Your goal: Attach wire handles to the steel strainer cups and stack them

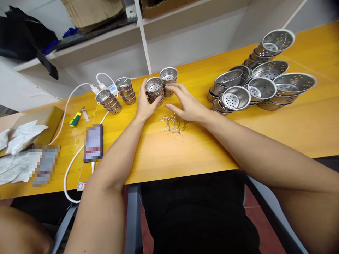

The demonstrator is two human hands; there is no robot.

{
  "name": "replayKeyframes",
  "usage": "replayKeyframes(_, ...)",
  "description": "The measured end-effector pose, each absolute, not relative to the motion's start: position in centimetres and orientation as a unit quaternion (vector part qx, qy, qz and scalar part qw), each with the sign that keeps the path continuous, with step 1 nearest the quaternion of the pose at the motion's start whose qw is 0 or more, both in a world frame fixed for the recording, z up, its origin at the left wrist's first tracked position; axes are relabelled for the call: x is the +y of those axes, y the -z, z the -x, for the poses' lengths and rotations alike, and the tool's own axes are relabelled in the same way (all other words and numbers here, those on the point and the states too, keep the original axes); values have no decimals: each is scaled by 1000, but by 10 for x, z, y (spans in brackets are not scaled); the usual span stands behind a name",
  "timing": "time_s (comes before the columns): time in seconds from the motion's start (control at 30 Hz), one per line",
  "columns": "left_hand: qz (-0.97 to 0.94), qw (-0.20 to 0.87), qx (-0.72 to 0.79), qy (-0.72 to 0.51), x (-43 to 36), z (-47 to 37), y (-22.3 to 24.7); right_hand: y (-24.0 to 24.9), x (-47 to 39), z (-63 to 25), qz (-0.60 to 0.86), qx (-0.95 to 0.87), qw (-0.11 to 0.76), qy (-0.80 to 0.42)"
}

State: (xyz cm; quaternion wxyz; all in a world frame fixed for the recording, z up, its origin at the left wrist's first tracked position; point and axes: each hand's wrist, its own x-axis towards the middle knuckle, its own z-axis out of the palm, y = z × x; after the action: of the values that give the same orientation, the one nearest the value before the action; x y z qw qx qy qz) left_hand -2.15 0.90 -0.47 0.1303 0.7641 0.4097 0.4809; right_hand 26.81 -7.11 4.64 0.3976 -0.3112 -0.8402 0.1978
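Note:
My left hand (147, 103) is wrapped around a stack of small perforated metal cups (154, 86), its thumb on the near side. Just right of that stack, my right hand (185, 102) has its fingers apart, with the fingertips close to a second cup stack (168, 76); whether they touch it I cannot tell. Below the hands lies a loose pile of thin bent wires (173, 126). To the left stand two more stacks, one upright (124, 86) and one leaning (106, 97).
Many larger perforated cups (261, 88) are heaped at the right. At the left are a phone (93, 143) on a white cable, a green-yellow screwdriver (75, 120), a power strip (112, 89), a cardboard box (43, 121) and plastic bags (23, 135). A shelf (190, 23) runs behind the table.

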Motion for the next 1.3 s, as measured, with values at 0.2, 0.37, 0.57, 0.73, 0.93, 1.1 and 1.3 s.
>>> replayKeyframes(0.2, -792, 138, 369, -466, 2, 13, 3, -45, -65, -265, 289, -844, 404, -202)
replayKeyframes(0.37, -796, 140, 364, -463, -10, 1, -6, -44, -62, -264, 294, -838, 409, -210)
replayKeyframes(0.57, -782, 153, 408, -445, -32, -9, -27, -51, -71, -261, 314, -829, 411, -213)
replayKeyframes(0.73, -785, 148, 416, -435, -43, -14, -38, -56, -76, -259, 329, -825, 403, -221)
replayKeyframes(0.93, -784, 145, 420, -433, -37, -11, -28, -51, -74, -259, 320, -830, 396, -227)
replayKeyframes(1.1, -733, 161, 462, -473, -26, -8, -17, -38, -66, -258, 304, -843, 389, -212)
replayKeyframes(1.3, -679, 80, 488, -542, -20, 1, -23, -34, -65, -259, 329, -830, 403, -203)
